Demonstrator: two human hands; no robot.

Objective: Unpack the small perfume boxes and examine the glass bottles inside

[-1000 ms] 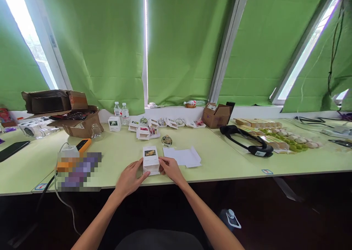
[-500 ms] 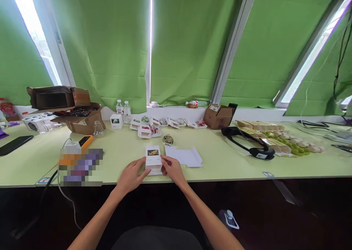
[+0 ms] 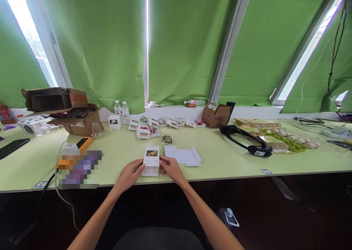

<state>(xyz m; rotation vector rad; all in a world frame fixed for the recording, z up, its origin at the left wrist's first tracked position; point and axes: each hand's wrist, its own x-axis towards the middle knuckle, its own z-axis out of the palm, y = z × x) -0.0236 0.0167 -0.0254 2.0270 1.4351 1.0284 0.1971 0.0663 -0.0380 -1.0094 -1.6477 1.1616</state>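
Note:
Between my hands, near the table's front edge, is a small white paper box [image 3: 151, 162] with a picture of yellow flowers on it. My left hand [image 3: 129, 173] grips its left side, thumb along the edge. On the right side, the fingers of my right hand [image 3: 171, 168] are closed on the box; some fingertips are hidden. A flat unfolded white card sheet [image 3: 185, 156] lies just to the right. Behind the box sits a round gold-coloured ornament [image 3: 167, 139]. Several white picture boxes with small round items, such as a pink one [image 3: 143, 131], lie farther back.
A black headset [image 3: 247, 141] and egg cartons [image 3: 291, 140] lie to the right. An open cardboard box [image 3: 217, 115] stands at the back. At left are a larger carton [image 3: 79, 125], a glass jar [image 3: 97, 130], two bottles [image 3: 125, 112] and a phone [image 3: 13, 148].
The view has shifted slightly. Both hands stay at the sides of the box, and my left thumb has moved up along its left edge, showing more of the lower front.

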